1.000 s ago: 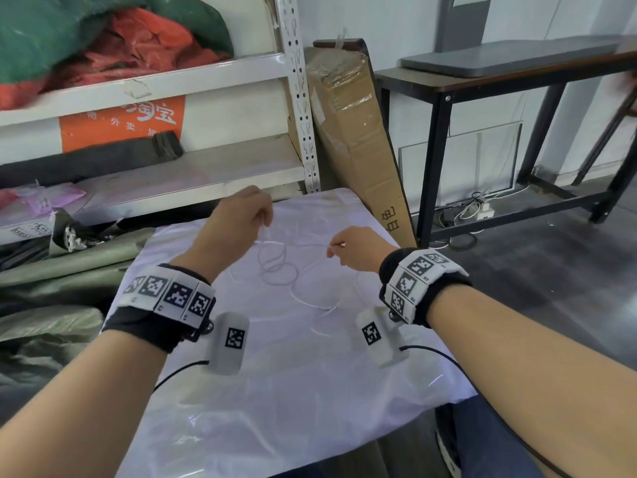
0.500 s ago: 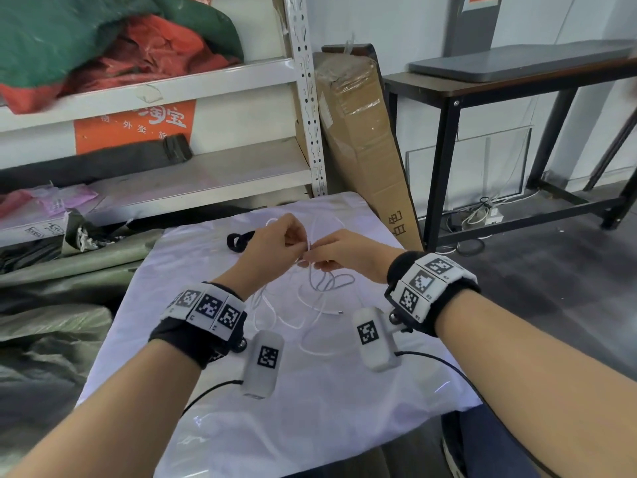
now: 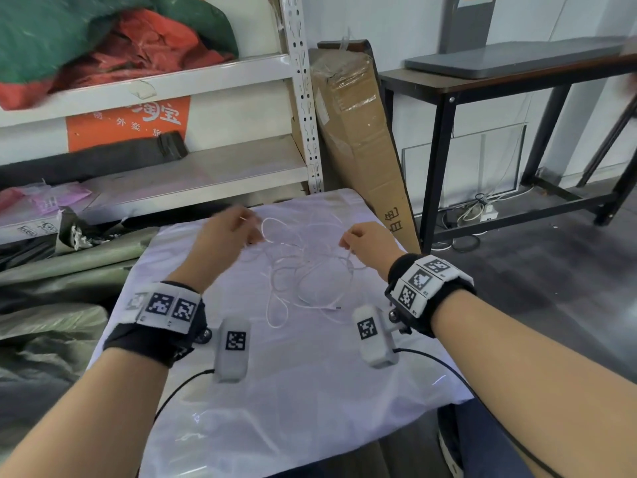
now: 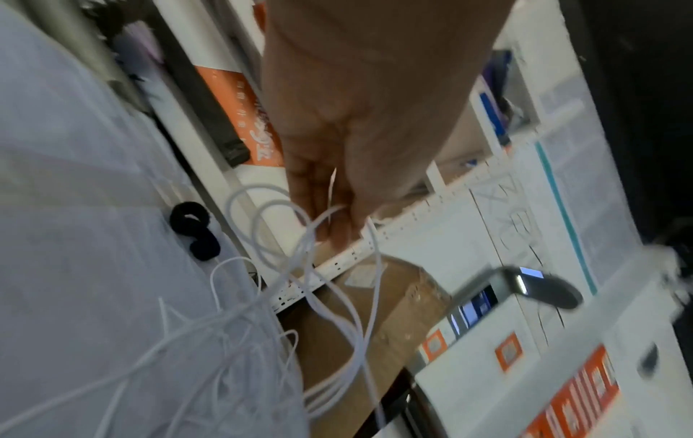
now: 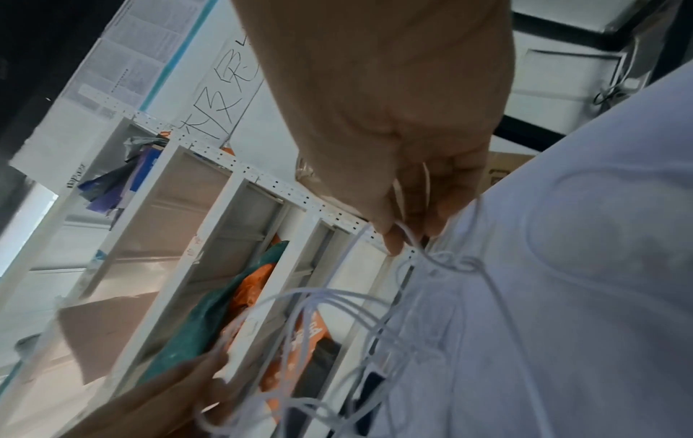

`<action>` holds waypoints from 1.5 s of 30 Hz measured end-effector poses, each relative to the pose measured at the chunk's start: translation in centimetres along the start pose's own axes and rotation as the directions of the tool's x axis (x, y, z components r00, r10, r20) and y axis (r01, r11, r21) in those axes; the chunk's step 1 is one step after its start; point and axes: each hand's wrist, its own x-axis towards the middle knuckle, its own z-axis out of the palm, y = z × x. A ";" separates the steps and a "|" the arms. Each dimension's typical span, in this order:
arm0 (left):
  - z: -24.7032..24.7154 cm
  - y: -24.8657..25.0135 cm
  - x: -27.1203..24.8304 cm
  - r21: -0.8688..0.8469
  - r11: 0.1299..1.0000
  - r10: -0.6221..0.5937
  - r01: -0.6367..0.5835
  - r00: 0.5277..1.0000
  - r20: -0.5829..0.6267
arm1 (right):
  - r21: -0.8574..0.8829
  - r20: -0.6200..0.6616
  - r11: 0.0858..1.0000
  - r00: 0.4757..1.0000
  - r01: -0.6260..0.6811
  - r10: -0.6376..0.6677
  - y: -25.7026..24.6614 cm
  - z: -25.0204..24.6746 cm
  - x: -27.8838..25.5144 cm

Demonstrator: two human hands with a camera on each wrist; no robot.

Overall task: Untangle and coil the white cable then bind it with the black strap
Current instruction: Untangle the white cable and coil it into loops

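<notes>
White cable (image 3: 303,270): thin, long, in loose tangled loops, partly lifted above the white cloth-covered table (image 3: 310,391) and partly lying on it; one metal-tipped end rests on the cloth near the front of the tangle.

Left hand (image 3: 224,236): raised over the far left of the table, fingers curled, pinching a strand; several loops hang from the pinch in the left wrist view.

Right hand (image 3: 368,244): raised opposite, apart from the left, thumb and fingers pinching another strand; a small knot-like crossing sits just below its fingertips (image 5: 394,243).

Black strap (image 4: 195,231): curled on the cloth at the far edge, beyond the left hand, untouched; hidden in the head view.

Step in hand, by judgement: untangling, early; the hands spread the snarl between them. No coil formed, no binding begun.

Next move, by judgement: find the free end, pass it back through the crossings near the right hand, keep the pull gentle so loops do not tighten.
</notes>
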 end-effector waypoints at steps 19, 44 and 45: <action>0.7 2.3 0.1 -0.430 0.898 0.099 -0.088 0.995 0.004 | -0.086 0.065 0.963 0.966 0.256 -0.251 -3.8 0.3 0.2; 2.8 -0.7 -2.4 0.323 0.946 -0.088 -0.029 0.936 0.342 | 0.557 -0.184 0.812 0.979 0.174 -0.083 -4.1 1.3 0.8; 2.6 -0.9 -2.2 0.255 0.967 -0.106 0.026 0.946 0.308 | 0.581 -0.217 0.794 0.974 0.179 -0.061 -3.9 1.0 0.8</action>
